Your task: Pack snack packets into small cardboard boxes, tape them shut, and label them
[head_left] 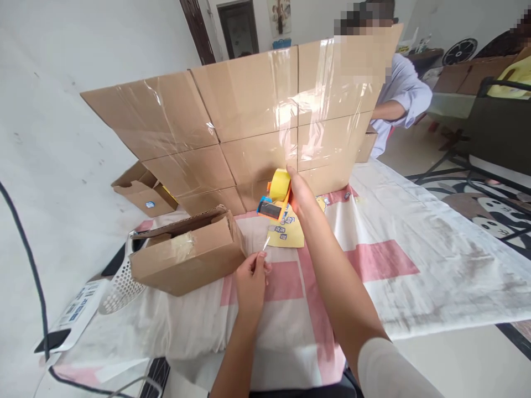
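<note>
Tape dispenser (274,200): orange frame, yellow roll, upright. My right hand (299,193) grips it, arm extended. My left hand (251,279) pinches the clear tape end (266,243).

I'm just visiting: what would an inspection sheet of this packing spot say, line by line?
Surface: table under a white and pink cloth, creased and smudged.
Job's things: tape dispenser with yellow roll; clear tape strip; small cardboard box; yellow sheet.
Clutter: wall of taped cartons; open box behind; white perforated basket.
Hands: right hand grips the dispenser; left hand pinches the tape end beside the small box.
Cables: black cable at left.
Surroundings: another person's sleeve behind the cartons; patterned rug.
</note>
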Demonstrator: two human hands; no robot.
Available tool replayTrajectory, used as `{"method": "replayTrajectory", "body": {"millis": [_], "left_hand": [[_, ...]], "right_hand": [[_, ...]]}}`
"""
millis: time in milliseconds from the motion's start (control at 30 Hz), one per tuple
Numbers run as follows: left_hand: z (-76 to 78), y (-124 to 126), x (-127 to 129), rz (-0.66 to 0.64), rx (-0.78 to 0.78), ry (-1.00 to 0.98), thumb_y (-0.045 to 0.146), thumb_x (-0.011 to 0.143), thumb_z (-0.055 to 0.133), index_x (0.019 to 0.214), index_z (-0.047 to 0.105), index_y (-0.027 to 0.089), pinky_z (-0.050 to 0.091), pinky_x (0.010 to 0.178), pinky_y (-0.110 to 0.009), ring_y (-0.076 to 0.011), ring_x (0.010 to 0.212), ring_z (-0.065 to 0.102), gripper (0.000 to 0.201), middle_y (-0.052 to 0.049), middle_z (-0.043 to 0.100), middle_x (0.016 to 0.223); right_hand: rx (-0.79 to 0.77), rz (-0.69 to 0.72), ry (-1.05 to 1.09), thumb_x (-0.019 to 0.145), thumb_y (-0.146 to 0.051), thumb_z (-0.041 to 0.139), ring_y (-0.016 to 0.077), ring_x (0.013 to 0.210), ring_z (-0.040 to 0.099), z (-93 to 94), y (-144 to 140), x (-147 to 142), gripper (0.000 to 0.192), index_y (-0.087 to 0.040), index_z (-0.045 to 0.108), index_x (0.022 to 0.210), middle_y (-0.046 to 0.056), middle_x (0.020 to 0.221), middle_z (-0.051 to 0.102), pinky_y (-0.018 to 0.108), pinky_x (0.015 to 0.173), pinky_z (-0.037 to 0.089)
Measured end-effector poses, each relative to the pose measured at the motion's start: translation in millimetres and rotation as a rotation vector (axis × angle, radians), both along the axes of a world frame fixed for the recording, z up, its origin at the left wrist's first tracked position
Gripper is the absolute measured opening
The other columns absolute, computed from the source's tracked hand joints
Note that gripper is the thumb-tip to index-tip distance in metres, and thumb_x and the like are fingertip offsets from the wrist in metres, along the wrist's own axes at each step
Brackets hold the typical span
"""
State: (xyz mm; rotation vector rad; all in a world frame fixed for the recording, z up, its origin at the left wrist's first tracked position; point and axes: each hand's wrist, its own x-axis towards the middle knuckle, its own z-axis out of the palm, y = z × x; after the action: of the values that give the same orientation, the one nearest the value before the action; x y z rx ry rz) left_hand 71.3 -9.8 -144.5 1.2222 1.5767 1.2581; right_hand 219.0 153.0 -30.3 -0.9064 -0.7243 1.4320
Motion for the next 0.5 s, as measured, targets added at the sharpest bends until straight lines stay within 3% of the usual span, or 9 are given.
{"method": "replayTrajectory", "body": {"millis": [133, 333, 500], "left_hand": [[9.8, -14, -20, 0.037, 0.036, 0.011, 0.057, 0.091, 0.058, 0.085, 0.072, 0.016, 0.038, 0.042, -0.020, -0.0079, 0.043, 0.046, 0.043, 0.000, 0.062, 0.064], [27.7, -25, -47, 0.151, 0.129, 0.054, 0.052, 0.091, 0.060, 0.090, 0.074, 0.018, 0.041, 0.043, -0.021, -0.0077, 0.042, 0.046, 0.037, 0.001, 0.065, 0.066], [31.1, -24, -53, 0.162, 0.149, 0.030, 0.050, 0.091, 0.061, 0.089, 0.074, 0.017, 0.041, 0.041, -0.021, -0.0079, 0.041, 0.047, 0.035, 0.001, 0.065, 0.065]], "right_hand": [[0.005, 0.147, -0.068, 0.104, -0.035, 0.042, 0.0203, 0.058, 0.068, -19.4, 12, -9, 0.025, -0.015, 0.058, 0.103, 0.005, 0.065, 0.069, 0.032, 0.056, 0.058], [0.051, 0.393, -0.235, 0.095, -0.041, 0.063, 0.0212, 0.064, 0.069, -48.9, 9, -39, 0.025, -0.017, 0.063, 0.101, 0.007, 0.075, 0.073, 0.037, 0.065, 0.060], [0.088, 0.374, -0.528, 0.093, -0.038, 0.064, 0.0189, 0.066, 0.066, -67.4, 4, -66, 0.019, -0.020, 0.063, 0.087, 0.003, 0.071, 0.069, 0.035, 0.067, 0.058]]}}
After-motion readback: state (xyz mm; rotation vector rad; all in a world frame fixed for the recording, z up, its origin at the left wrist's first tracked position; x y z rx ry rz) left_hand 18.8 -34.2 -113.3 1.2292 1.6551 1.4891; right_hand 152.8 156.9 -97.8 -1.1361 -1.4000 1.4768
